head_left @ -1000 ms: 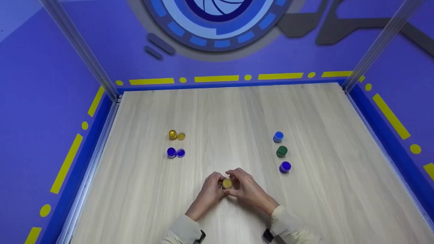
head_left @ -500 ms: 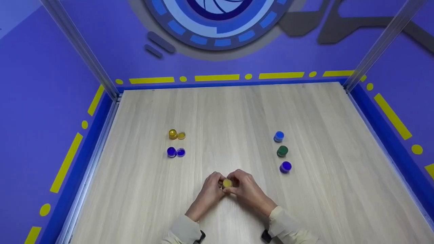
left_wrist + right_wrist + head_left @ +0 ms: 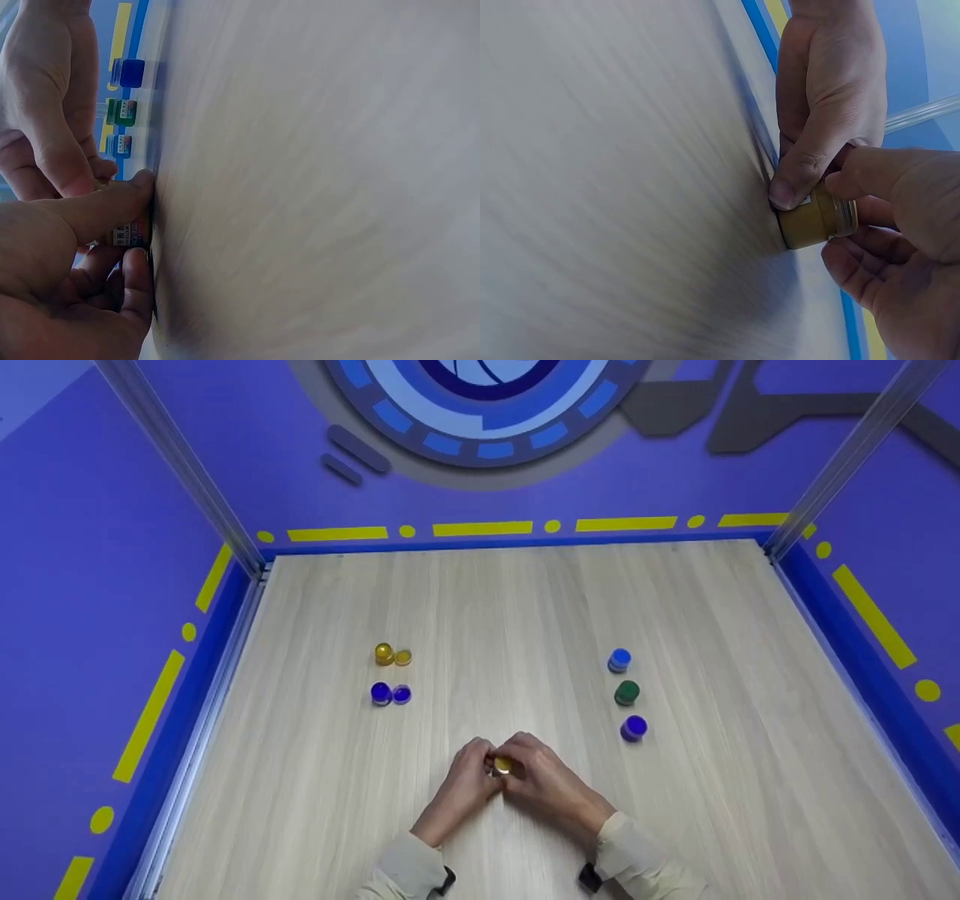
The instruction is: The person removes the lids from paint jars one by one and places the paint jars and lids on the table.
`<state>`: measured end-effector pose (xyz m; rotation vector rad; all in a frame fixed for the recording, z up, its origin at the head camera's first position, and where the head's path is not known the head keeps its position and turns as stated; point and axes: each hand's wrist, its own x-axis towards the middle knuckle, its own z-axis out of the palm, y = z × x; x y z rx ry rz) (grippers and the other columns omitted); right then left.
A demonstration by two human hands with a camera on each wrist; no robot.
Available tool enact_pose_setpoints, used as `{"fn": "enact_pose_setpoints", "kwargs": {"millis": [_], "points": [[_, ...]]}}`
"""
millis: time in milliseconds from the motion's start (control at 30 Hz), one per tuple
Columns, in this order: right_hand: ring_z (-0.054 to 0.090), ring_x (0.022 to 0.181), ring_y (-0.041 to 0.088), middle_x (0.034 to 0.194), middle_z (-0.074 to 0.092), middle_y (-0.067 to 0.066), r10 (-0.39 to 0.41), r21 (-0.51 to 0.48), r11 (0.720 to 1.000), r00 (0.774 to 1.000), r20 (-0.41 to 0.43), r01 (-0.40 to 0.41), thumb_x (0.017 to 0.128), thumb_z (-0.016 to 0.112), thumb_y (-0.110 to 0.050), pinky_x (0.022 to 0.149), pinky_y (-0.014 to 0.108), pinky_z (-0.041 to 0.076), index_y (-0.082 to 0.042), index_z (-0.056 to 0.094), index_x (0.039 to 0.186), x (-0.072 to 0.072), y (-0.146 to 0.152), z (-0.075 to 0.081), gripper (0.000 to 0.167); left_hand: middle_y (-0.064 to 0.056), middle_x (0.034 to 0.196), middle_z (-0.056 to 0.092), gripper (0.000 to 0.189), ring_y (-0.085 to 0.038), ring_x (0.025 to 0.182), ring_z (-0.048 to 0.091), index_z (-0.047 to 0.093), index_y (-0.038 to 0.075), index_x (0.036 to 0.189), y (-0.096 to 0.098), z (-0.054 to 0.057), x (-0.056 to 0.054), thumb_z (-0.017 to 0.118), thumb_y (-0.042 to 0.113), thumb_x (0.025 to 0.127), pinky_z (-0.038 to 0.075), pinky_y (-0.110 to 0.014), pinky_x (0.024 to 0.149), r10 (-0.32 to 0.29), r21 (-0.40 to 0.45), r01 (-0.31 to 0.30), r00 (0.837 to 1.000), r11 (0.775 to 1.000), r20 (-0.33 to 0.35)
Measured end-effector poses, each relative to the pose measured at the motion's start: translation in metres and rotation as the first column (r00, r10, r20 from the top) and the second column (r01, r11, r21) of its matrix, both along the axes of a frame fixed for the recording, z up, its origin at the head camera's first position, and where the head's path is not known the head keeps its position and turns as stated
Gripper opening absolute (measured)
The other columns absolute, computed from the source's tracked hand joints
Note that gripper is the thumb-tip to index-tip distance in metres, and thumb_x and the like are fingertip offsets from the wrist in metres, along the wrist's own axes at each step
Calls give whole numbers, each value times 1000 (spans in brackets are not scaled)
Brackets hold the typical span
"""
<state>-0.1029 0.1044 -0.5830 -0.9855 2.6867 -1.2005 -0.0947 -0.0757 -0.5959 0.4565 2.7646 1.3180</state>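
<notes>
A small yellow paint jar (image 3: 802, 225) with a clear-rimmed lid (image 3: 845, 217) stands low at the table's front middle, its base at the tabletop. My left hand (image 3: 466, 781) grips the jar's body, thumb laid along its side. From the other side my right hand (image 3: 553, 780) has thumb and fingers at the lid, pinching its edge. Part of the label (image 3: 124, 234) shows below the left thumb in the left wrist view. Seen from the head, the fingers cover most of the jar.
At left stand an uncovered yellow jar (image 3: 384, 654) and an uncovered violet-blue jar (image 3: 381, 694), each with its lid beside it. Lidded light blue (image 3: 619, 660), green (image 3: 627, 692) and violet-blue (image 3: 634, 728) jars form a column at right. Blue walls border the table (image 3: 517, 607).
My right fingers have closed in and turned at the lid, and less of the yellow top shows between them. My left hand stays in place on the jar.
</notes>
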Motion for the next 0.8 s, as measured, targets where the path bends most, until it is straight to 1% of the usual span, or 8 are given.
{"fn": "enact_pose_setpoints", "kwargs": {"millis": [133,200,367,467,600,667,700,800], "points": [[60,108,14,113,67,2,15,-9,1000,999,-45,-15,85,78,1,92,32,54,-4,73,117,0,2,1,33,3,80,48,28,-9,75,41,57,5,84,1,0,2,79,-5,72,37,-27,69,3,-7,-3,1000,1000,11],[61,107,14,114,66,1,6,-33,999,999,-46,-8,83,78,2,91,33,55,-5,72,115,-1,3,2,33,3,81,48,28,-9,76,41,56,6,85,2,0,2,79,-5,72,37,-28,70,3,-8,-3,1000,1000,10],[63,99,16,110,64,2,-42,-168,985,999,1,41,80,76,9,85,35,57,-4,64,114,-3,7,5,38,0,86,52,29,-12,80,45,57,6,90,3,-1,5,82,-4,78,40,-28,73,5,-2,-5,1000,1000,12],[64,99,22,110,65,10,-58,-311,947,995,84,81,80,73,14,85,35,57,-1,61,116,-5,11,9,41,0,91,54,31,-15,85,50,60,6,96,4,-1,7,85,-1,80,44,-29,75,9,0,-9,1000,1000,10],[64,102,28,118,63,25,-61,-492,853,969,240,175,84,67,17,88,31,55,9,59,123,-9,17,15,41,0,96,56,33,-18,91,55,62,5,101,6,0,10,86,-1,79,48,-31,79,16,-14,-16,1000,1000,9],[63,103,27,121,62,28,-71,-537,813,953,294,226,87,66,16,89,28,54,13,58,126,-10,21,17,40,-1,98,56,32,-19,93,55,62,5,102,7,1,10,85,-2,80,49,-32,81,16,-27,-16,1000,1000,10],[63,103,25,122,63,29,-81,-545,800,945,316,251,88,66,16,90,26,53,13,58,128,-11,23,18,41,-2,98,56,33,-19,93,55,62,4,102,7,1,10,84,-3,79,49,-32,81,15,-33,-14,1000,999,10],[62,102,21,122,64,26,-117,-537,786,927,355,305,90,67,13,89,24,51,12,60,128,-12,28,20,38,-3,100,56,33,-20,94,55,62,3,104,8,4,12,83,-4,79,50,-34,83,10,-57,-8,1000,998,23]]}}
